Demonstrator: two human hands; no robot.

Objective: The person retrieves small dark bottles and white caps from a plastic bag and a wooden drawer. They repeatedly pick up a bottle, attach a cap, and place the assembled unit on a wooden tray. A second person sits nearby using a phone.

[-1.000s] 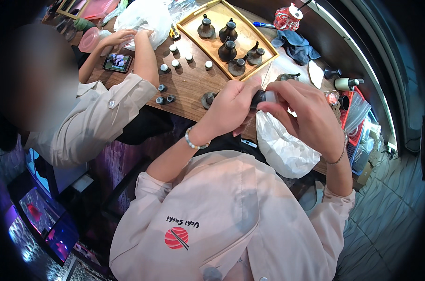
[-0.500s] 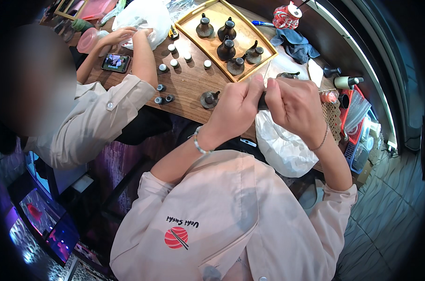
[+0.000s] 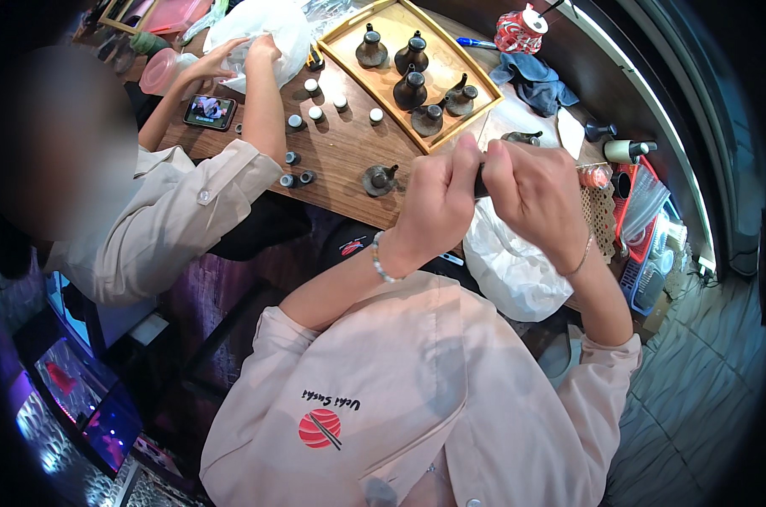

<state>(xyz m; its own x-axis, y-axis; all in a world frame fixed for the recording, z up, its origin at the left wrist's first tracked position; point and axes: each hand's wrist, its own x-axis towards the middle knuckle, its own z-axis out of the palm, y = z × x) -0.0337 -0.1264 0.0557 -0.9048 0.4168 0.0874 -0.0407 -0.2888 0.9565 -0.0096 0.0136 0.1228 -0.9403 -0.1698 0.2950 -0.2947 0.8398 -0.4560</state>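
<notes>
Both my hands are raised together over the table's near edge, thumbs up and fingers curled. Between my left hand (image 3: 434, 193) and my right hand (image 3: 542, 193) a small dark object (image 3: 481, 182) is gripped; mostly covered by fingers, its kind cannot be made out. Just beyond my right hand stands a dark, spouted flask-shaped bottle (image 3: 522, 137), partly hidden. A similar bottle (image 3: 380, 179) rests on the wood left of my left hand. Several more, such as this dark bottle (image 3: 411, 89), stand in a wooden tray (image 3: 346, 61) farther off.
Small white-capped vials (image 3: 316, 113) dot the brown table (image 3: 341, 156). At left a co-worker's hands (image 3: 260, 55) handle a white plastic bag (image 3: 231, 25) near a phone (image 3: 209, 112). A white bag (image 3: 518, 270) hangs below my right hand. Baskets (image 3: 641, 194) and a blue cloth (image 3: 531, 84) lie right.
My left hand has turned slightly and shifted to the right, still against the right hand. The co-worker's hands have moved apart at the white bag.
</notes>
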